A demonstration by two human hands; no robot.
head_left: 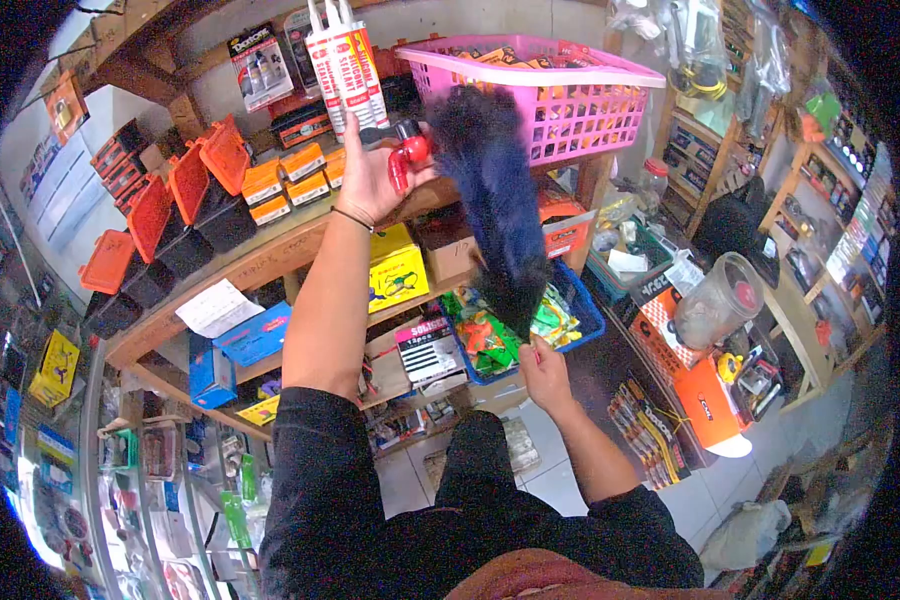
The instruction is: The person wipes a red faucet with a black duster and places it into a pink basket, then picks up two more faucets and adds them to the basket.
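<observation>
My left hand is raised at the upper shelf, its fingers around a small red item with a black end. Behind it stand white and red silicone sealant tubes. My right hand is a fist at the lower end of a dark blue and black fluffy duster. The duster points up and overlaps the front of a pink basket full of packets. Its upper end is blurred.
Orange and black boxes line the upper shelf at left. Below are a yellow box and a blue basket of green packets. At right, a clear plastic jar stands near orange boxes. Glass shelving fills the lower left.
</observation>
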